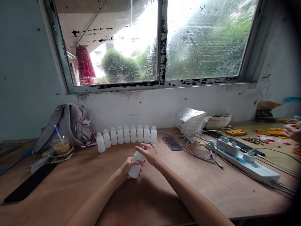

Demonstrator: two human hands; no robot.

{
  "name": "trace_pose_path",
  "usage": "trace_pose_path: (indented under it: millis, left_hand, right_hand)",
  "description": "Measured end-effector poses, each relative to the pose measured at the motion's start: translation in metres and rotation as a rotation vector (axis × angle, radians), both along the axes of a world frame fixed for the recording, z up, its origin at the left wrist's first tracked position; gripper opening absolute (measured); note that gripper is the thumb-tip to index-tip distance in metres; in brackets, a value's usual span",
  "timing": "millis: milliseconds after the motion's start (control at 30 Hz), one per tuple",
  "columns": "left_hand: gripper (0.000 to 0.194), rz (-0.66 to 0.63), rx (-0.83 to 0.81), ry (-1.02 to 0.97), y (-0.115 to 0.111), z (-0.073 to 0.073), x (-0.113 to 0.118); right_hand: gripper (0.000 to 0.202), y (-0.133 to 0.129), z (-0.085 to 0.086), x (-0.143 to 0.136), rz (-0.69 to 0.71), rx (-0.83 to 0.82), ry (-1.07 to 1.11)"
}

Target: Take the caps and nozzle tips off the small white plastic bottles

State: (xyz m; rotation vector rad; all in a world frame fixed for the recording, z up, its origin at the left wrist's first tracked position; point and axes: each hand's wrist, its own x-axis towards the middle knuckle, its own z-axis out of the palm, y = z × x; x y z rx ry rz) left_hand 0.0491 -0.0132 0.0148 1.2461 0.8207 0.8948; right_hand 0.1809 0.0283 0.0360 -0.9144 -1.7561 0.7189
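Observation:
My left hand (pixel 128 166) is wrapped round the body of a small white plastic bottle (pixel 134 171), which tilts a little over the table. My right hand (pixel 147 152) closes over the top of the same bottle. What its fingers pinch at the neck is mostly hidden. Just beyond my right hand, a small clear cap (pixel 155 148) shows on the table. Behind both hands, several similar white bottles with clear caps (pixel 127 135) stand upright in a row near the wall.
To the left are a grey backpack (pixel 70 125), an iced drink cup (pixel 60 146) and a long black pad (pixel 30 183). Rightward lie a blurred-out dark object (pixel 172 143), tangled cables, a white bag (pixel 191 122) and a power strip (pixel 246 163). Another person's hand (pixel 293 131) shows at far right.

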Motion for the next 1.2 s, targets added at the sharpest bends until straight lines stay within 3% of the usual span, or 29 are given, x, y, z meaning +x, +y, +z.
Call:
trace_pose_path:
  millis: [100, 200, 333, 567, 800, 1033, 1100, 1200]
  left_hand:
    - [0.029, -0.065, -0.027, -0.114, -0.004, 0.001, -0.002]
    - [0.028, -0.081, -0.017, -0.169, -0.002, -0.002, -0.003]
    - [0.03, -0.025, -0.04, -0.232, 0.005, -0.007, -0.007]
    - [0.031, 0.018, -0.032, -0.199, 0.015, -0.004, -0.02]
    - [0.033, -0.06, -0.028, -0.088, 0.019, -0.014, -0.02]
    - [0.038, -0.124, -0.006, -0.008, 0.02, -0.014, -0.02]
    - [0.038, -0.045, 0.042, 0.028, 0.023, -0.012, -0.02]
    - [0.036, 0.364, 0.255, 0.105, 0.032, -0.01, -0.024]
  right_hand:
    - [0.036, -0.002, 0.003, 0.002, 0.188, -0.12, 0.087]
    - [0.032, 0.001, 0.001, 0.004, 0.279, -0.168, 0.134]
    - [0.031, 0.011, -0.005, 0.009, 0.247, -0.164, 0.135]
    - [0.033, 0.023, -0.013, 0.016, 0.033, -0.086, 0.112]
    - [0.034, 0.018, -0.008, 0.012, 0.162, -0.155, 0.256]
    - [0.031, 0.02, -0.007, 0.015, 0.147, -0.143, 0.312]
    - [0.032, 0.023, -0.008, 0.018, 0.125, -0.149, 0.35]
    - [0.034, 0.028, -0.011, 0.021, 0.073, -0.142, 0.384]
